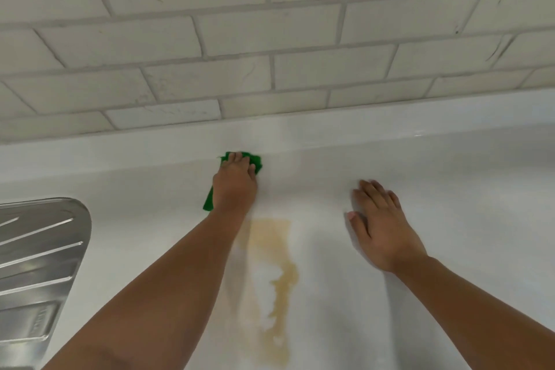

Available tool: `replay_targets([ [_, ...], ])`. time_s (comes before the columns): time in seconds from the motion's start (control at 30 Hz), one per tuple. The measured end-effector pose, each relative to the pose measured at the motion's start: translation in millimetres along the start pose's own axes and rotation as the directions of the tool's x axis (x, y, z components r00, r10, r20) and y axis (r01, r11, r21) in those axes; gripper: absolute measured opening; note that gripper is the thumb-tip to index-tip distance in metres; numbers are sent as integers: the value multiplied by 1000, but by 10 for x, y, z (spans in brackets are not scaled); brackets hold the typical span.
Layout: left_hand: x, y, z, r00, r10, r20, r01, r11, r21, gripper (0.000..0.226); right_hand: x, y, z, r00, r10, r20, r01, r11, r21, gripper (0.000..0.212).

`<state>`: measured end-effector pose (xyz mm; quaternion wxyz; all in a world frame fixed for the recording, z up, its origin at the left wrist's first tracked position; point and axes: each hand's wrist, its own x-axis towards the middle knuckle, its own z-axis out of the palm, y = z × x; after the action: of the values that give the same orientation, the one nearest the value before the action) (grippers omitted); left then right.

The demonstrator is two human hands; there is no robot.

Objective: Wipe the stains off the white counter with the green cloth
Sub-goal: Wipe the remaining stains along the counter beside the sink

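Pressed palm-down, the left hand [235,180] covers a green cloth [256,163] and pins it flat against the white counter [450,189], fingers extended over the fabric rather than curled around it. Cloth edges show beyond the fingertips at the far side and below the wrist on the left. The cloth lies near the back of the counter, just before the raised lip that meets the white brick-pattern tile wall [270,39]. The right hand [381,228] rests open and flat on the bare counter, well apart from the cloth, holding nothing. A yellowish-brown stain [276,276] runs between the two forearms, nearer the viewer than the cloth and untouched by it. A ribbed stainless-steel sink drainboard [39,261] occupies the left edge.
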<state>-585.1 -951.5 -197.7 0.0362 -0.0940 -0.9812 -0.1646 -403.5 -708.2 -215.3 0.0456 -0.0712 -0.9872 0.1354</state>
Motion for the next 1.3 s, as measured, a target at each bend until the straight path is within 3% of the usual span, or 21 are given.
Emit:
replay_targets([
  [0.13, 14, 340, 177, 980, 200, 6, -199, 977, -82, 39, 0, -8, 0, 1000, 0, -5, 0, 1000, 3, 68],
  [0.33, -35, 545, 232, 851, 517, 92, -469, 827, -310, 36, -4, -18, -10, 1000, -4, -20, 4, 1000, 12, 69],
  [0.47, -323, 518, 142, 763, 601, 236, -510, 785, -351, 43, -5, -26, -19, 1000, -3, -4, 3, 1000, 4, 71],
  [0.57, -578, 476, 90, 732, 640, 232, -516, 744, -425, 36, -9, -20, -19, 1000, 0, 2, 0, 1000, -2, 72],
  [0.63, -726, 449, 53, 780, 593, 197, -446, 749, -489, 31, -15, -20, -12, 1000, 0, -3, 0, 1000, -4, 71],
  [0.77, -838, 340, -172, 901, 375, 219, -162, 757, -633, 23, -38, -74, -10, 999, 16, -30, -15, 999, 31, 65],
  [0.83, -881, 202, -375, 952, 238, 193, -14, 663, -749, 20, -85, -107, -51, 997, 9, -73, -9, 1000, 13, 60],
  [0.9, -931, 2, -597, 973, 109, 203, 129, 470, -873, 19, -109, -141, -83, 994, 5, -108, -7, 1000, -21, 56],
  [0.97, -971, -261, -805, 987, 0, 161, 147, 408, -901, 20, -129, -197, -95, 993, 5, -118, -9, 1000, -26, 53],
  [1.07, -1023, -742, -1043, 986, -165, 6, 112, 642, -759, 23, -209, -321, -88, 992, -26, -120, 28, 1000, 14, 53],
  [1.17, -1146, -1223, -1073, 968, -243, -54, 195, 874, -446, 26, -348, -465, -27, 994, -79, -77, 83, 995, 52, 56],
  [1.3, -1281, -1475, -778, 978, -208, -5, 205, 967, -151, 35, -469, -514, 37, 992, -124, -15, 124, 992, 13, 60],
])
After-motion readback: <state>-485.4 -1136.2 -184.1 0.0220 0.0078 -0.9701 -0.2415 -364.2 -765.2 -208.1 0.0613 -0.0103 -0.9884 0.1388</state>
